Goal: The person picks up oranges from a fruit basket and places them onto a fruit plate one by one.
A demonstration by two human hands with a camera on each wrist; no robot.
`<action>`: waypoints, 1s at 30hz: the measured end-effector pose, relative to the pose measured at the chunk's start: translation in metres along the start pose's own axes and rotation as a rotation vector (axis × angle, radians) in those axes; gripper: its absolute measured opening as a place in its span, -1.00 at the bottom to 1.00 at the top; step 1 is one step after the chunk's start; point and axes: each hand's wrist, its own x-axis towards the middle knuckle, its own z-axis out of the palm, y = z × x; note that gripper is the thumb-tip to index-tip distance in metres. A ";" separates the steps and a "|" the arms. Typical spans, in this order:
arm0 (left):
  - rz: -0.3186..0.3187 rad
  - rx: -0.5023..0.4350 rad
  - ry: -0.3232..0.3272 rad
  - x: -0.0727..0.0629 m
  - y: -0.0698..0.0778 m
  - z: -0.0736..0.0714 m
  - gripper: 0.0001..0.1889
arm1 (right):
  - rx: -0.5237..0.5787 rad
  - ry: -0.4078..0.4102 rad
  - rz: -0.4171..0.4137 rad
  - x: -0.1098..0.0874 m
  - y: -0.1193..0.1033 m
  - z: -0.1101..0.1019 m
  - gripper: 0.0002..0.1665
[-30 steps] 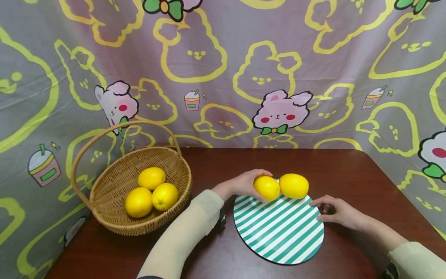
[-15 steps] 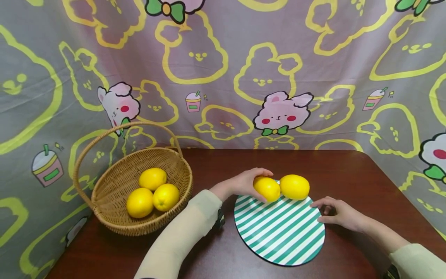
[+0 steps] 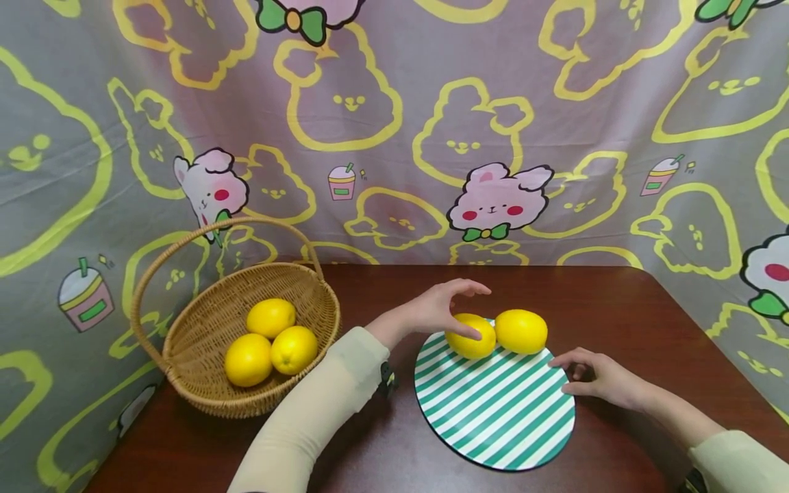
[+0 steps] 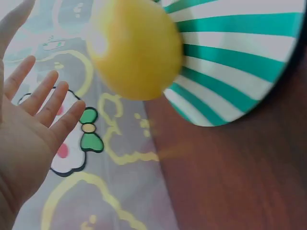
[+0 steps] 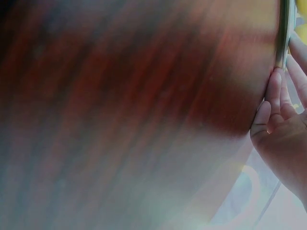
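Observation:
My left hand (image 3: pixel 434 308) hovers with spread fingers over the left lemon (image 3: pixel 473 348), its thumb overlapping the fruit in the head view. In the left wrist view that palm (image 4: pixel 29 139) holds nothing, and a yellow lemon (image 4: pixel 136 52) shows apart from the fingers. A second lemon (image 3: pixel 521 332) sits right beside the first, both at the far edge of a round board (image 3: pixel 493 418) with green and white stripes. My right hand (image 3: pixel 607 378) rests at the board's right edge, index fingertip and thumb at the rim, the other fingers loosely bent.
At the left stands a wicker basket (image 3: pixel 209 322) with a tall arched handle (image 3: pixel 228 220) and 3 lemons (image 3: pixel 248 359) inside. A brown wooden table (image 3: pixel 382 445) lies under everything. A patterned curtain (image 3: pixel 382 123) hangs behind the table and along its sides.
My left hand has let go of the left lemon, its fingers lifting up and opening. The lemon stays on the board. My right hand has not moved.

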 end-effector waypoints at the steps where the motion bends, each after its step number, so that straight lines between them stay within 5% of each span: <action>1: 0.007 0.000 0.013 0.001 0.003 -0.003 -0.32 | 0.002 -0.002 0.004 0.000 0.000 0.000 -0.54; 16: 0.068 0.081 0.085 -0.002 0.044 -0.050 -0.46 | 0.014 -0.010 -0.006 0.000 0.001 0.000 -0.55; 24: 0.033 0.134 0.062 -0.023 0.051 -0.072 -0.50 | 0.016 0.002 -0.009 0.000 0.001 0.000 -0.53; 30: 0.020 0.212 0.051 -0.051 0.050 -0.090 -0.49 | 0.021 -0.002 0.028 0.001 -0.001 0.000 -0.51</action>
